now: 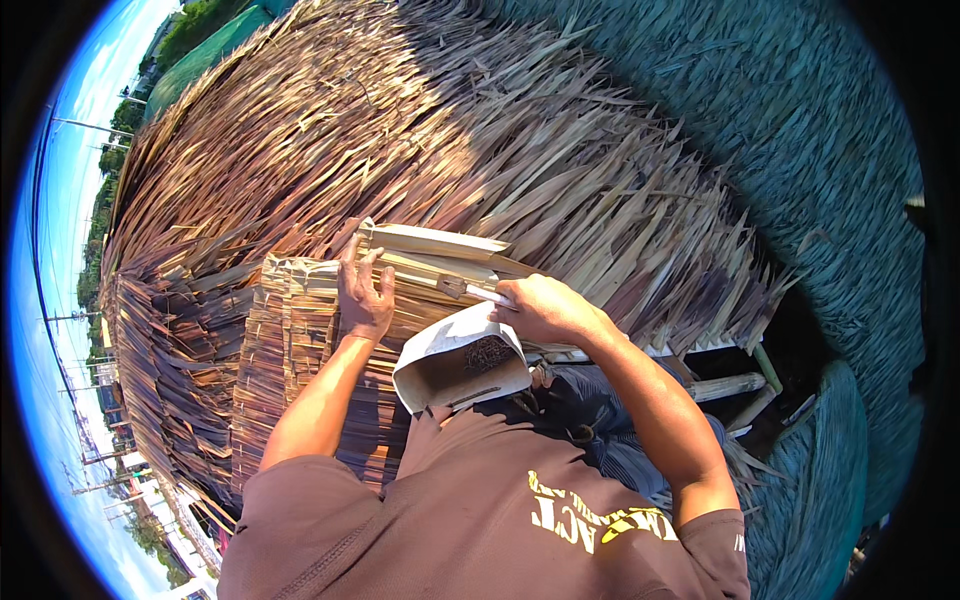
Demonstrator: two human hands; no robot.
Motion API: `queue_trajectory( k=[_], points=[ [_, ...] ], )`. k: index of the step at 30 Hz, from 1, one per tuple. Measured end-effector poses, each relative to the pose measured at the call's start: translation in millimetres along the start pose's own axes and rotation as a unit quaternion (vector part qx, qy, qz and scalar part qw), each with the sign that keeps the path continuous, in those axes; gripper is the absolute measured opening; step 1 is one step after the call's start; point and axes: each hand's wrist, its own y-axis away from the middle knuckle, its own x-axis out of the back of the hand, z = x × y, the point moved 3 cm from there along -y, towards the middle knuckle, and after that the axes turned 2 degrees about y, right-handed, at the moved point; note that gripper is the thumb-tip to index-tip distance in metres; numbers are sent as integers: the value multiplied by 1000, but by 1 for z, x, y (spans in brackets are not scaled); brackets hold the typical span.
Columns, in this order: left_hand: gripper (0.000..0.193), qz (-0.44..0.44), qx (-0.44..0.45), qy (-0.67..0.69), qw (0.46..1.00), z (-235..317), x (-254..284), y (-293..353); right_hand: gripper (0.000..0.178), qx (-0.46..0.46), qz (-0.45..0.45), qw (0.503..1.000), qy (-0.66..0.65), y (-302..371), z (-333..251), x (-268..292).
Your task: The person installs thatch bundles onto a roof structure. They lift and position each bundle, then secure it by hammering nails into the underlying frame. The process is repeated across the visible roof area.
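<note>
While the person leans over a sloping thatched roof, the brown T-shirt with white and yellow print (430,530) fills the nearest part of the view. Just beyond the chest: an open white plastic container (445,343), tilted, mouth toward the wearer, with a cluster of small dark nail-like pieces (488,352) inside at right. Dark blue trousers (590,410) show to the right of it.

Left hand (366,293): fingers slightly bent and parted, thumb apart, set against the far end of the row of brown leaf-strip thatch panels (290,310); cannot tell whether anything is pinched. Right hand (548,308): closed around the pale shaft of a hammer-like tool with a brown head (453,286). Tool lies just beyond the container, between the hands, head pointing left; contact with the leaves below cannot be judged.

Near right: pale wooden poles (728,387) at the roof edge, beside blue-green netting (815,490). Farther: the dry tan-brown thatch (330,120), partly sunlit, partly shaded. Far right: a blue-green covered thatch slope (800,120). Far left, well apart: green trees (195,28), overhead cables and blue sky with white cloud.
</note>
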Motion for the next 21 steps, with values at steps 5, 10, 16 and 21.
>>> queue_trajectory(
  k=[5, 10, 16, 21],
  points=[
    [23, -302, -302, 290, 857, 114, 32, 62, 39, -41, 43, 998, 7, 10, 0, -12],
    [37, -280, -361, 93, 885, 139, -29, 89, 36, -60, 117, 990, -49, 28, 0, -9],
    [36, -394, -362, 34, 844, 123, -61, 102, 37, -107, 204, 963, -140, 46, 14, -27],
    [30, -473, -256, 57, 841, 134, -29, 102, 24, -106, 202, 894, -386, 49, 23, -46]
  ],
)
